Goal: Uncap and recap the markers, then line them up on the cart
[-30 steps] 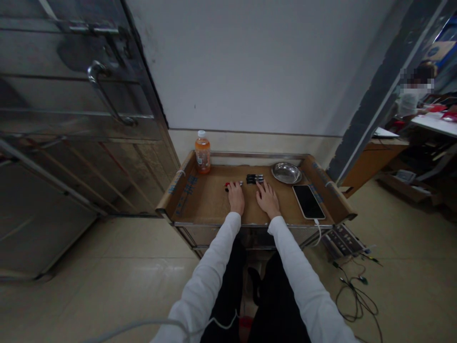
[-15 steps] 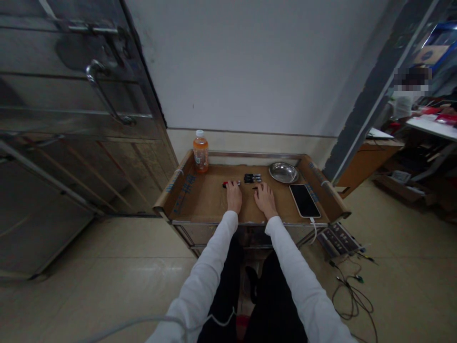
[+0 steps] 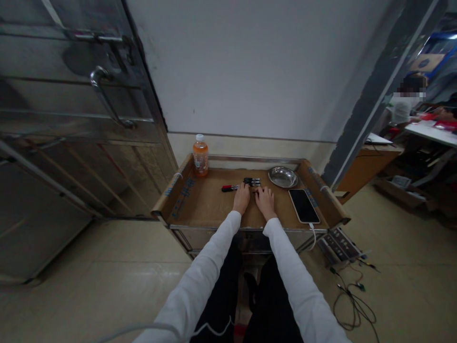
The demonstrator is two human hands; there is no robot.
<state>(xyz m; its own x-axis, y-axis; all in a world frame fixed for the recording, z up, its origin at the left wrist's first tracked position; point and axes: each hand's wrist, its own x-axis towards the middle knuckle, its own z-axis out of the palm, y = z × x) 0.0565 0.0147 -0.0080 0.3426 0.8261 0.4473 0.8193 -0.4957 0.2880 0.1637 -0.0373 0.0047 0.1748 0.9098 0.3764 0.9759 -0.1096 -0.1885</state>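
Observation:
Several black markers [image 3: 252, 181] lie side by side in a small row on the cardboard-lined cart top [image 3: 210, 205]. Just left of them rest red and black markers [image 3: 229, 188]. My left hand [image 3: 242, 197] is beside the near side of the row, fingers curled; whatever is under its fingertips is hidden. Close by on the right, my right hand [image 3: 265, 202] has its fingers bent around a black marker [image 3: 254, 192], of which only a dark end shows between the two hands.
An orange drink bottle [image 3: 200, 156] stands in the back left corner. A shallow metal bowl [image 3: 283, 176] sits at the back right, with a phone [image 3: 303, 206] on a white cable nearer me. Raised cardboard sides [image 3: 323, 193] edge the cart. Cables [image 3: 353, 302] lie on the floor.
My left hand has moved right, away from the red and black markers, which now show more fully, to a place near my right hand. The right hand has barely shifted.

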